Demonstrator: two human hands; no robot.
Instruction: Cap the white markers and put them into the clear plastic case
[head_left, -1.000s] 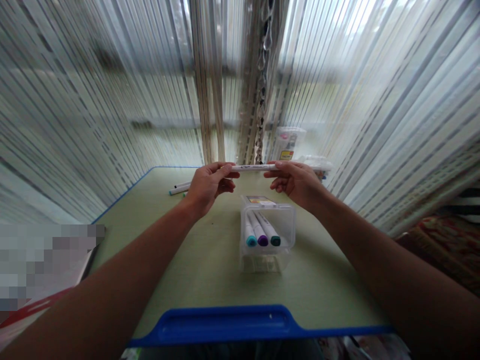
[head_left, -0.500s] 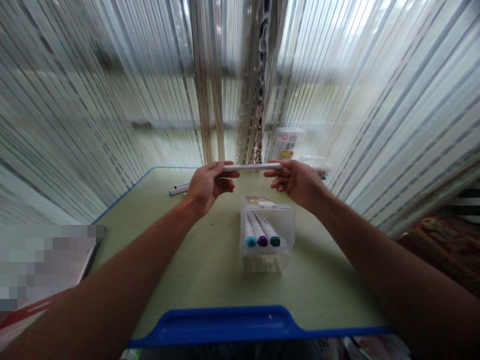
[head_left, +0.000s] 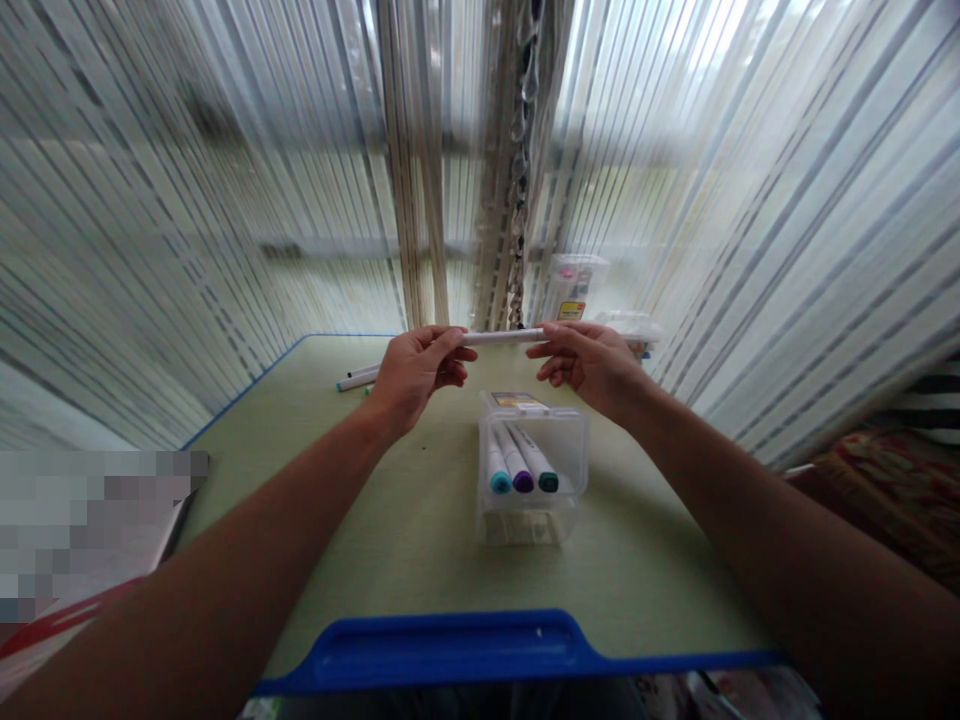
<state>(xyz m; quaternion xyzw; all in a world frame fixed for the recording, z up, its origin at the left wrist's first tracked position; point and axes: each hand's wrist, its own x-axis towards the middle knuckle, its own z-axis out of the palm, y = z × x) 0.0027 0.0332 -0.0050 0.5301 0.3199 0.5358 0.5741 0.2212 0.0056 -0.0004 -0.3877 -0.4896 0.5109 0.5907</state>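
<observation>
A white marker pen (head_left: 501, 337) is held level above the far part of the table, its two ends hidden by my fingers. My left hand (head_left: 420, 372) pinches its left end between thumb and fingers. At the other end, my right hand (head_left: 586, 358) grips it the same way. Nearer to me, a clear plastic case (head_left: 574, 450) lies on its side with its opening towards me. Inside it are three white markers with a light blue cap (head_left: 500, 483), a purple cap (head_left: 523, 482) and a dark green cap (head_left: 548, 482).
Several loose markers (head_left: 356, 380) lie beyond my left wrist. At the back right stands another clear case (head_left: 576, 285) beside a clear plastic item (head_left: 630, 325). The pale green table (head_left: 397, 540) has a blue raised rim (head_left: 450, 650). A striped curtain (head_left: 315, 180) hangs behind.
My right fingers have slid slightly inward along the marker, and my left thumb has shifted a little. The marker stays held in both hands.
</observation>
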